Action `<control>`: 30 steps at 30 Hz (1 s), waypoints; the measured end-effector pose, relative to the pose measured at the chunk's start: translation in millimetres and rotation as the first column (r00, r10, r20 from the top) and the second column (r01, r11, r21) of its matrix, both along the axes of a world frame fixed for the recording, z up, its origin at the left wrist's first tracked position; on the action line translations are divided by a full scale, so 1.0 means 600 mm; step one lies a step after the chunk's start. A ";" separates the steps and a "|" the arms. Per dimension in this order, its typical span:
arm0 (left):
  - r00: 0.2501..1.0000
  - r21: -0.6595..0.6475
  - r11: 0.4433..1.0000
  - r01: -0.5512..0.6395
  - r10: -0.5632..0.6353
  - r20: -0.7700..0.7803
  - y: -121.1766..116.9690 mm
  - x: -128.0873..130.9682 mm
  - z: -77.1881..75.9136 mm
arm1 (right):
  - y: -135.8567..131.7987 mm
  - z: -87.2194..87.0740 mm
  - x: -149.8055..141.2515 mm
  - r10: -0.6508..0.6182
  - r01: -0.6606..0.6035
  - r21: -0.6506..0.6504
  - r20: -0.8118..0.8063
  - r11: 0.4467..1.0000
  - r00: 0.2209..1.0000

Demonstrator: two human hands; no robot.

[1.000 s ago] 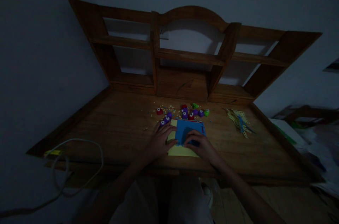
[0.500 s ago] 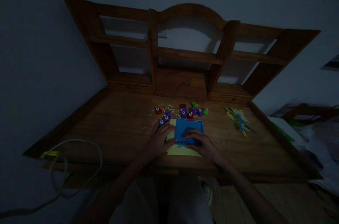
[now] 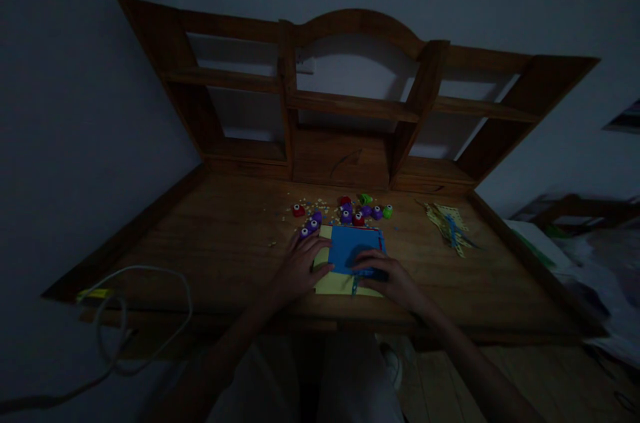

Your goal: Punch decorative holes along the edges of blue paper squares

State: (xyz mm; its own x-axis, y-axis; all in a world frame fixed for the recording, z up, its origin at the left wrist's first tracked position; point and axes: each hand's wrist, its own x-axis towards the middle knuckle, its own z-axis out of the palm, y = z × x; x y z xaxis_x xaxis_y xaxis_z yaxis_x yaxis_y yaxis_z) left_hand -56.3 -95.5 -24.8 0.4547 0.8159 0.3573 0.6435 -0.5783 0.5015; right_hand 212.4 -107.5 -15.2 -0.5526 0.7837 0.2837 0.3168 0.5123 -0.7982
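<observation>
A blue sheet of paper (image 3: 353, 246) lies on a yellow sheet (image 3: 336, 284) near the front edge of the wooden desk (image 3: 220, 243). My left hand (image 3: 299, 266) rests flat on the left side of the sheets, fingers spread, holding them down. My right hand (image 3: 390, 276) is curled over the blue sheet's near right corner, closed on a small dark thing I cannot make out. A thin blue strip (image 3: 355, 286) hangs off the blue sheet's front edge. The scene is very dim.
Several small red, purple and green craft punches (image 3: 350, 213) and paper bits are scattered behind the sheets. A pile of yellow and blue paper scraps (image 3: 450, 226) lies to the right. A wooden hutch (image 3: 350, 103) backs the desk. A pale cord (image 3: 145, 303) loops at the left front.
My right hand has slid slightly right and toward me along the blue sheet's front edge. A thin blue strip now shows at that edge. My left hand stays put.
</observation>
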 end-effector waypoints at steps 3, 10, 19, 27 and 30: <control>1.000 -0.003 1.000 -0.003 0.003 -0.004 0.000 0.001 0.000 | 0.001 0.003 -0.002 -0.012 0.012 -0.007 0.005 1.000 1.000; 1.000 -0.009 1.000 0.007 -0.007 0.001 -0.001 0.001 0.003 | 0.009 -0.009 0.001 -0.018 0.018 0.017 -0.016 1.000 1.000; 1.000 -0.014 1.000 0.005 -0.006 -0.013 -0.001 0.001 0.004 | -0.009 0.014 0.018 -0.024 0.024 -0.046 0.007 0.999 1.000; 1.000 -0.009 1.000 0.007 -0.007 -0.012 0.000 0.001 0.004 | 0.003 -0.003 0.016 -0.039 0.038 -0.010 -0.014 0.999 0.999; 1.000 -0.010 1.000 0.010 -0.011 -0.014 0.000 0.002 0.005 | 0.002 0.001 0.023 -0.008 0.007 -0.023 -0.008 1.000 1.000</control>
State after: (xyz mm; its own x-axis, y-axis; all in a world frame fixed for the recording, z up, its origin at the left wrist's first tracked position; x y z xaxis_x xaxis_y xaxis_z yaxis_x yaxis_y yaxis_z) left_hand -55.3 -95.3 -22.0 0.4684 0.8145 0.3424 0.6447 -0.5800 0.4979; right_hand 226.2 -106.5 -14.8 -0.5443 0.7943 0.2699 0.3139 0.4912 -0.8125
